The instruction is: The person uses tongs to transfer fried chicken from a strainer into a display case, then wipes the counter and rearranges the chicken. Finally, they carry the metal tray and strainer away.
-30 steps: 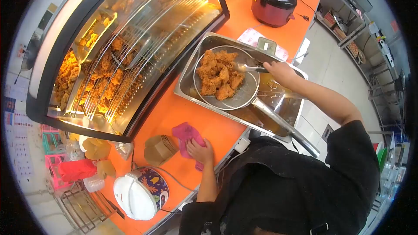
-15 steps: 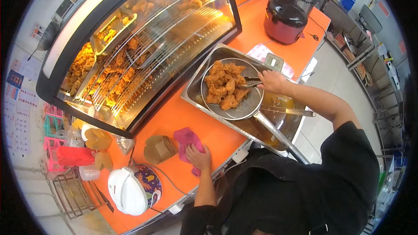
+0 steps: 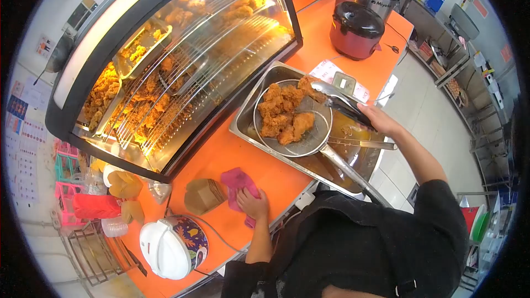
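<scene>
My right hand is closed around metal tongs with a dark handle. The tongs' tips meet a piece of fried chicken at the upper right edge of a round mesh strainer. More fried chicken pieces lie heaped in the strainer. It rests across a rectangular metal tray, its long handle pointing toward my body. On the orange counter, my left hand lies on a pink cloth with its fingers apart.
A lit glass display warmer with fried chicken stands at the left. Folded brown paper boxes and a white-lidded pot are near my left hand. A dark red rice cooker stands at the far right of the counter.
My right hand has pulled back rightward and the tongs have come up from the heap to the strainer's upper right edge, with a chicken piece at their tips. The left hand stays put.
</scene>
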`<state>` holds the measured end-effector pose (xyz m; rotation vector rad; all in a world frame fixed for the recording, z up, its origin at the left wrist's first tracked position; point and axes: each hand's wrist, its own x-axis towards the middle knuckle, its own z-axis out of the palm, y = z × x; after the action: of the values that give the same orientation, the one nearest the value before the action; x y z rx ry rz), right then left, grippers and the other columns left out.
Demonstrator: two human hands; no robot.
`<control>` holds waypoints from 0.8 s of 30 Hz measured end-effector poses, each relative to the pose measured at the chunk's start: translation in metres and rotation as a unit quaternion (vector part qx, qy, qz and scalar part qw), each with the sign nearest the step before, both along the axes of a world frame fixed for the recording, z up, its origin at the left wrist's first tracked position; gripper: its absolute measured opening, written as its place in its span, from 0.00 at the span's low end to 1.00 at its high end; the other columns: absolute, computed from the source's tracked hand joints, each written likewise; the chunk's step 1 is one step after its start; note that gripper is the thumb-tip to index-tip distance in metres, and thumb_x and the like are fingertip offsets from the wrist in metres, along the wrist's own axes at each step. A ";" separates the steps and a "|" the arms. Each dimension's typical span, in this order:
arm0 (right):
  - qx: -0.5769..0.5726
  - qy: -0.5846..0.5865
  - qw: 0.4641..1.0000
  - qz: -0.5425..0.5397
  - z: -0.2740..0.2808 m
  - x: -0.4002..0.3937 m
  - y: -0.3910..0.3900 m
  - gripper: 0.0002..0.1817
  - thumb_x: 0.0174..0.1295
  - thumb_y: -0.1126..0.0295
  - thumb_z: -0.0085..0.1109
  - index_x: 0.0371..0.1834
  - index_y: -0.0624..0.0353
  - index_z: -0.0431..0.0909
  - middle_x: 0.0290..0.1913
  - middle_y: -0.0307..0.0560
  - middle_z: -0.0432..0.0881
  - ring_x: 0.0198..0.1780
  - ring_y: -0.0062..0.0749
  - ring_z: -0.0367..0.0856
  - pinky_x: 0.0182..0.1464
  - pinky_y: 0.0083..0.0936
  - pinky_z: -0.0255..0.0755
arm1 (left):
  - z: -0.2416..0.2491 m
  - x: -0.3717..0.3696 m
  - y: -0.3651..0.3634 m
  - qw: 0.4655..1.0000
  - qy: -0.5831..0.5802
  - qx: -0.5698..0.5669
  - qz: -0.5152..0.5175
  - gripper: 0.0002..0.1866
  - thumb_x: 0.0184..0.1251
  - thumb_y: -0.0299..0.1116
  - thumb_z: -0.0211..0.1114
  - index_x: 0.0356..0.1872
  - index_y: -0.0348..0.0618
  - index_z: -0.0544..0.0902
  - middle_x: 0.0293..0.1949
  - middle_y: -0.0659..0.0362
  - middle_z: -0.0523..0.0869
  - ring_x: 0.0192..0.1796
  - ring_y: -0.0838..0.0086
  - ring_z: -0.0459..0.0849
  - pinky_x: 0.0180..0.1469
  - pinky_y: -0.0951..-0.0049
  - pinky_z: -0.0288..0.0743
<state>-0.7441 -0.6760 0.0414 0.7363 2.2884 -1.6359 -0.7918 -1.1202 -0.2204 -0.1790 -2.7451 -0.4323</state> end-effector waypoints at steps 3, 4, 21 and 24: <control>-0.127 0.052 0.990 0.021 -0.001 -0.012 -0.020 0.30 0.76 0.44 0.35 0.35 0.58 0.76 0.26 0.38 0.78 0.21 0.16 0.69 0.21 0.16 0.64 | 0.005 -0.002 0.003 1.000 -0.010 0.008 0.003 0.25 0.56 0.42 0.65 0.50 0.34 0.76 0.56 0.43 0.77 0.62 0.50 0.73 0.65 0.50 0.64; -0.151 0.042 0.988 -0.013 0.001 -0.019 -0.033 0.30 0.75 0.43 0.35 0.38 0.59 0.76 0.26 0.37 0.78 0.21 0.16 0.70 0.22 0.16 0.65 | 0.008 0.000 0.002 1.000 -0.025 0.012 0.004 0.25 0.56 0.42 0.65 0.50 0.34 0.76 0.55 0.43 0.77 0.62 0.50 0.72 0.65 0.50 0.64; 0.145 0.184 0.924 0.304 -0.077 -0.326 -0.405 0.35 0.72 0.41 0.42 0.25 0.65 0.77 0.21 0.47 0.77 0.27 0.38 0.77 0.36 0.35 0.69 | 0.003 -0.001 -0.010 0.993 -0.071 0.093 0.018 0.25 0.59 0.45 0.63 0.51 0.35 0.78 0.56 0.47 0.77 0.65 0.54 0.71 0.67 0.51 0.62; 0.142 0.218 0.928 0.268 -0.084 -0.373 -0.456 0.34 0.70 0.41 0.44 0.26 0.65 0.77 0.22 0.48 0.79 0.26 0.38 0.79 0.35 0.35 0.71 | 0.002 -0.001 -0.011 0.992 -0.071 0.107 0.018 0.25 0.58 0.44 0.64 0.51 0.35 0.78 0.55 0.47 0.77 0.65 0.54 0.71 0.67 0.51 0.62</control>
<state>-1.1175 -1.1324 -0.0430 -0.2472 2.7288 -1.3119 -0.7933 -1.1316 -0.2183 -0.0451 -2.8092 -0.7516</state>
